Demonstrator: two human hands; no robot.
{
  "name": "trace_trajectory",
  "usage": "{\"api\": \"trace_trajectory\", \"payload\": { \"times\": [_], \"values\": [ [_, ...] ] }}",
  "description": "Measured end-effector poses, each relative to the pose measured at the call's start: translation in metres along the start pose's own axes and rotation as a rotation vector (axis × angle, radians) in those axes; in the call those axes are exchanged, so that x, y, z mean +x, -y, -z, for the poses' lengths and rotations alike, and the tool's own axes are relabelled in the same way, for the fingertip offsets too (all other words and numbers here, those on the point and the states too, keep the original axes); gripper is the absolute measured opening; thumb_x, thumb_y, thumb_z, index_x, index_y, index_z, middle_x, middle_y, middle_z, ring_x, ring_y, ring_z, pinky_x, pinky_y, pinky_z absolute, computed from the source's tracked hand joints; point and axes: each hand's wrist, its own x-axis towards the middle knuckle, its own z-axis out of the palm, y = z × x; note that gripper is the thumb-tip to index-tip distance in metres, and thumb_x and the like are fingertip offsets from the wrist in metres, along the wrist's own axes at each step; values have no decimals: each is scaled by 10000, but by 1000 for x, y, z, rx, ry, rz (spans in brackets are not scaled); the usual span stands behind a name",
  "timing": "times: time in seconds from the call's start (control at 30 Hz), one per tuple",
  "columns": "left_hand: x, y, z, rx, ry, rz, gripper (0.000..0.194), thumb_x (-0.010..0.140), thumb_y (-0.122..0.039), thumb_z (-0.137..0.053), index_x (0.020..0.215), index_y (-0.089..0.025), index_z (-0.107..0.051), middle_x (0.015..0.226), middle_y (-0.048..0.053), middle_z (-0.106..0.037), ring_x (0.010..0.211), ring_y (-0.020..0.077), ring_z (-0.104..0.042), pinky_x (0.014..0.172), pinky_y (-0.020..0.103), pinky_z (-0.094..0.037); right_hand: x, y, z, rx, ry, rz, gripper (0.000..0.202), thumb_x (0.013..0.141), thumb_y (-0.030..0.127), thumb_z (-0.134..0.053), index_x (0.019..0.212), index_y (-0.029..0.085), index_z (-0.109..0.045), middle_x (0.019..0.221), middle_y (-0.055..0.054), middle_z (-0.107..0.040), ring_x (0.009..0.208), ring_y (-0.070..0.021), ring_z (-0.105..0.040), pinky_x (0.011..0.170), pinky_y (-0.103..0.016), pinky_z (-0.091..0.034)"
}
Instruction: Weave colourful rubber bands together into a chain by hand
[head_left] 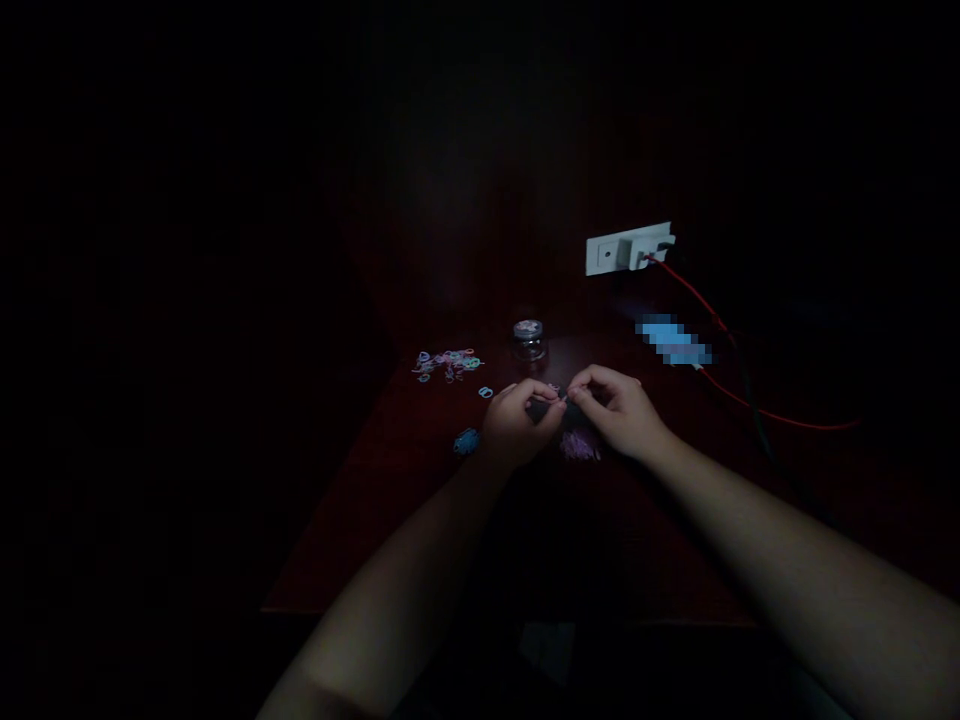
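Observation:
My left hand point(523, 420) and my right hand point(611, 405) meet over the dark red table point(375, 500), fingertips pinched close together. What they pinch is too small and dim to name. Under the fingers lies a dark patch I cannot make out. A blue pile of small bands point(466, 441) sits left of my left wrist, and a purple pile point(579, 445) lies between the hands, nearer to me. Just beyond my left hand are light blue rings point(486, 393).
Mixed coloured bands point(450, 364) are spread at the back left. A clear lidded jar point(529, 340) stands behind my hands. At the right are a white wall socket point(628, 249) with a plug, a red cable point(697, 292) and a blurred, lit blue object point(673, 340).

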Motion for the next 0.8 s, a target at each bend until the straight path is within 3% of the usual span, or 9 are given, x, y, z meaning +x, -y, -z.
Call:
{"api": "trace_trajectory", "payload": {
  "times": [0.27,0.5,0.8],
  "values": [
    [1,0,0,-49,-35,-32,78,801,-235,-608,827,-191,-667,815,22,-715,760,147,-649,713,262,-513,-2,-2,-4,55,37,-13,142,841,290,-579,797,160,-615,696,-13,-589,634,-133,-525,604,-262,-415],
    [0,-2,2,-46,-40,-21,60,788,-222,-621,807,-189,-667,794,13,-713,728,132,-642,692,244,-507,0,-4,-1,64,12,19,165,872,286,-532,805,160,-614,770,-31,-635,716,-147,-582,666,-267,-446],
    [-1,-2,3,-61,-35,-5,79,800,-224,-604,816,-183,-671,811,19,-716,728,126,-640,689,239,-507,-1,0,2,55,-8,-15,170,873,310,-528,837,163,-607,750,-24,-619,684,-136,-567,639,-253,-438]
  ]
}}
